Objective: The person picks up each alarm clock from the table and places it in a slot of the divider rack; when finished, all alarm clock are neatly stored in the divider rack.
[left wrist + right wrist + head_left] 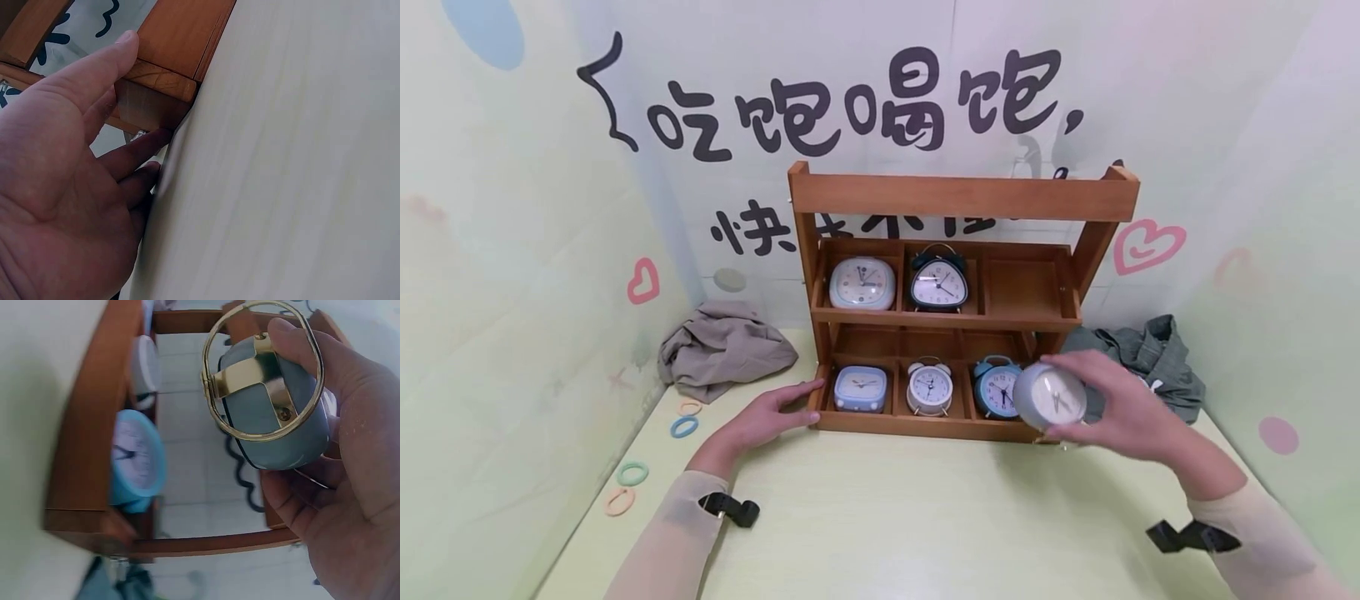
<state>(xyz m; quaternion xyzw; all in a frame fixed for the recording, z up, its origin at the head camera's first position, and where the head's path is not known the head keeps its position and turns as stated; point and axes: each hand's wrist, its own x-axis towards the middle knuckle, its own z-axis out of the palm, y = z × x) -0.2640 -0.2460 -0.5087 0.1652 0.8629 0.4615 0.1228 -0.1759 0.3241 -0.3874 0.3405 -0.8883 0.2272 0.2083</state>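
My right hand (1123,408) grips a small grey-blue round alarm clock (1051,396) between thumb and fingers, in front of the rack's lower right end. Its gold-coloured ring and bracket show in the right wrist view, where the clock (281,437) is held in the air. My left hand (767,417) holds the lower left front corner of a brown wooden two-tier rack (925,427), thumb on the front and fingers round the end. A blue twin-bell clock (997,390) stands in the lower right compartment, partly behind the held clock.
A white twin-bell clock (929,390) and a blue square clock (861,388) stand on the lower tier; a pale rounded clock (862,283) and a dark triangular clock (939,283) above. Cloths (722,346) flank the rack. Coloured rings (632,473) lie left.
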